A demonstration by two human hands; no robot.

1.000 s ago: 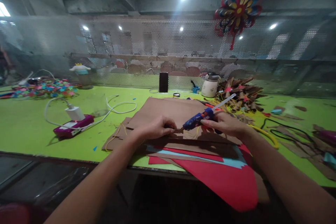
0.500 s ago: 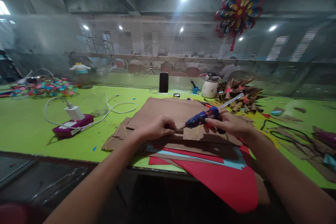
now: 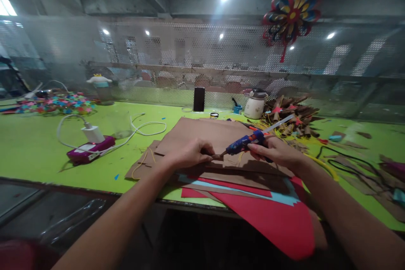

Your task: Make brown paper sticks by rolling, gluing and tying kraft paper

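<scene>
My right hand (image 3: 274, 150) is wrapped round a blue hot glue gun (image 3: 244, 143), with a clear glue stick (image 3: 280, 122) poking out of its back end. The gun's nozzle points left, at a thin strip of brown paper (image 3: 217, 157). My left hand (image 3: 196, 153) pinches the strip's left end between thumb and fingers. Both hands are over a stack of brown paper sheets (image 3: 196, 128). Red paper (image 3: 278, 223) and light blue paper (image 3: 286, 197) stick out from under the stack, the red hanging over the table's front edge.
A purple power strip (image 3: 91, 150) with a white charger and cable lies left. A phone (image 3: 199, 99), a white kettle-like jug (image 3: 255, 104) and a pile of brown paper rolls (image 3: 294, 114) stand at the back of the green table (image 3: 177, 194). A black cord (image 3: 344, 162) lies right.
The view has shifted slightly, moving everything a little to the right in the picture. The glue gun's nozzle and my left hand stay close to the strip; both grips are unchanged.
</scene>
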